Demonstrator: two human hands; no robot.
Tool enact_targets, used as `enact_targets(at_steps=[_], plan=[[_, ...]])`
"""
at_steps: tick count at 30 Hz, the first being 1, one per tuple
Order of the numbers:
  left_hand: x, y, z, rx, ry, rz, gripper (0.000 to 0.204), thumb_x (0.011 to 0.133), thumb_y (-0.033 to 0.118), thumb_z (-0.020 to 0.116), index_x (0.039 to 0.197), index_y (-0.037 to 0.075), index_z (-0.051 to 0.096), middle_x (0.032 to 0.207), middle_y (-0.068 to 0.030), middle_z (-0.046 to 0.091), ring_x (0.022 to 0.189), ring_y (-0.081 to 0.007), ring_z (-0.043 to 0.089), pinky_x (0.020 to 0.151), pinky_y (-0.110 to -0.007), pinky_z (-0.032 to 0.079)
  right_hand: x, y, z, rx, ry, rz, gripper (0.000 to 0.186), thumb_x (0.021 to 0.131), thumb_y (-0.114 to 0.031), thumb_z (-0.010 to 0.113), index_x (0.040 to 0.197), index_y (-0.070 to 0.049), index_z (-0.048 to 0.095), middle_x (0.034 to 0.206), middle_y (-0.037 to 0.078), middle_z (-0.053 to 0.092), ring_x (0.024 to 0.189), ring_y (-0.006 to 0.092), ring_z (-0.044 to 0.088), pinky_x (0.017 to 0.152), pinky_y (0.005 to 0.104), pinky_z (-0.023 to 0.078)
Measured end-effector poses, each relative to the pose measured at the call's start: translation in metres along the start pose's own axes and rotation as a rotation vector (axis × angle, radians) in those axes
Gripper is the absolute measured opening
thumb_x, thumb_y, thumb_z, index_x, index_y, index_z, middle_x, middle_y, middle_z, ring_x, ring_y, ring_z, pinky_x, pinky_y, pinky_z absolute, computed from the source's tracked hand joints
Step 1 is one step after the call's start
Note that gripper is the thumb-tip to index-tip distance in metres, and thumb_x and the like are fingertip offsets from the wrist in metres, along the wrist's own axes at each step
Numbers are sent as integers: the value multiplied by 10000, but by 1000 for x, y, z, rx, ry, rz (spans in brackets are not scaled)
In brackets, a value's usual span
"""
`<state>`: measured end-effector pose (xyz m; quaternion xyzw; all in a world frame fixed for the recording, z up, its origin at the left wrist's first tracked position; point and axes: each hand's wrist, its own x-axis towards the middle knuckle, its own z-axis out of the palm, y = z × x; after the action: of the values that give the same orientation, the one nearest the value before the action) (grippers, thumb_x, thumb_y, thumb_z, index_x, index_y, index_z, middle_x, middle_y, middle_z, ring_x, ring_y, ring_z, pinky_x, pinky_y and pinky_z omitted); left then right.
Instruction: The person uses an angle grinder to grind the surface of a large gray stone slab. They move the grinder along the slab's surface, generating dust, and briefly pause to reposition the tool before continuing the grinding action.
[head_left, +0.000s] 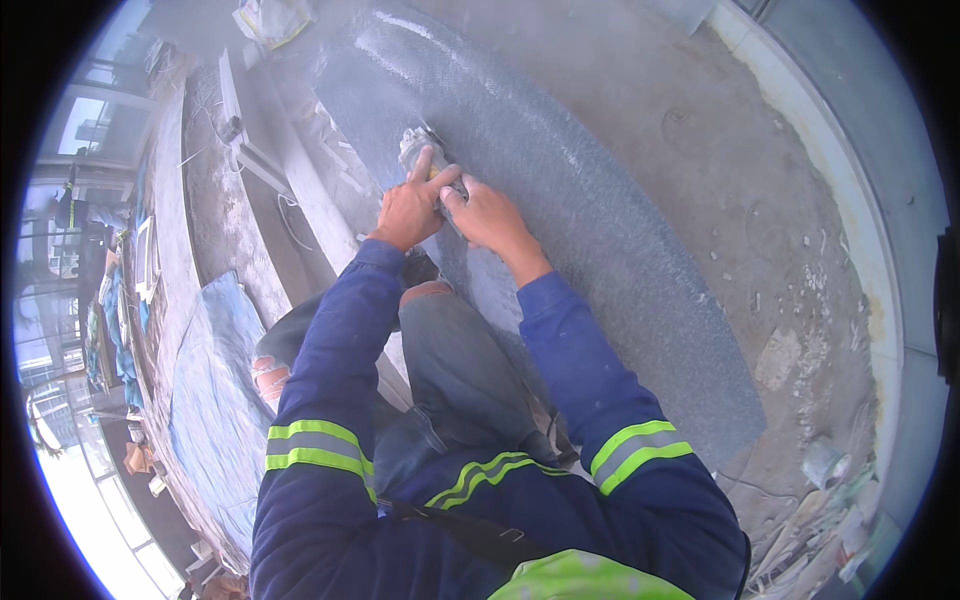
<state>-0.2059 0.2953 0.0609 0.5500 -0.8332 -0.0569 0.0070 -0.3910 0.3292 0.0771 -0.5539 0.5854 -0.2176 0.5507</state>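
Together both hands (pixel 447 208) grip the grinder (pixel 420 150) on the granite slab (pixel 600 230).

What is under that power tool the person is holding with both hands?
Under the power tool lies a long grey speckled stone slab, dusty near its edge. The left hand and right hand cover the tool's body, so its disc and contact point are hidden.

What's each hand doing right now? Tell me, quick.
Left hand: closed on the grinder, index finger stretched along it.
Right hand: closed on the grinder's rear, over the stone slab.
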Motion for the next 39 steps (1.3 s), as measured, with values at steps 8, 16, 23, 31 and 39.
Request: enact_targets(at_steps=[8,16,23,31,39], plan=[[-17,12,-1,-6,33,20,736,832,84,794,1476,382,598,1731,-273,421,1147,-495,777,857,-492,693,-13,15,4,-5,33,-43,750,1108,-460,532,1615,92,486,1360,345,723,1310,480,689,1118,560,520],[-31,31,-3,12,41,24,769,808,68,814,1471,385,586,1724,-293,419,1182,-543,749,852,-486,702,-28,31,7,-74,83,-84,744,1112,-463,533,1635,64,485,1062,268,747,922,376,733,899,480,577],[-23,20,1,-4,32,13,795,796,73,832,1483,386,587,1744,-283,397,1223,-542,734,898,-503,691,-18,24,7,-50,46,-42,736,1123,-465,516,1632,66,484,1285,322,739,1226,466,699,1087,548,528],[-3,8,0,41,-8,4,847,786,72,823,1530,398,579,1770,-252,385,1144,-448,784,889,-508,672,6,22,7,4,57,-42,782,1093,-476,546,1630,90,484,936,236,796,746,321,800,792,433,624],[-31,30,-1,-31,17,14,819,775,62,850,1479,389,588,1736,-275,402,1196,-519,754,900,-497,693,-28,29,8,-61,57,-29,766,1109,-474,528,1651,64,466,1133,279,760,993,391,751,922,482,586]])
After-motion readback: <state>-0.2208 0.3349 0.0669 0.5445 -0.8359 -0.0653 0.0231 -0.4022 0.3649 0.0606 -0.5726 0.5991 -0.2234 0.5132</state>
